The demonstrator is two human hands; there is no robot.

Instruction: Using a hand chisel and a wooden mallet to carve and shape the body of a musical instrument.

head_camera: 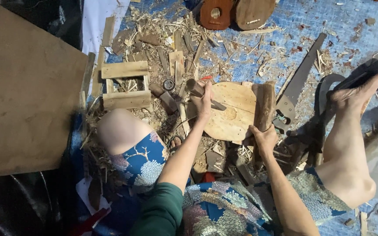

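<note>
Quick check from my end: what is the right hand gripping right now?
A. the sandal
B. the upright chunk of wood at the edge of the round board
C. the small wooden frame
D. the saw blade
B. The right hand is wrapped around the base of the wood chunk, which stands against the round board; the saw lies apart on the floor.

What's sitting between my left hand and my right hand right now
In the head view, the round wooden disc lies between the left hand, which grips a hammer-like tool, and the right hand, which holds an upright wooden block.
</note>
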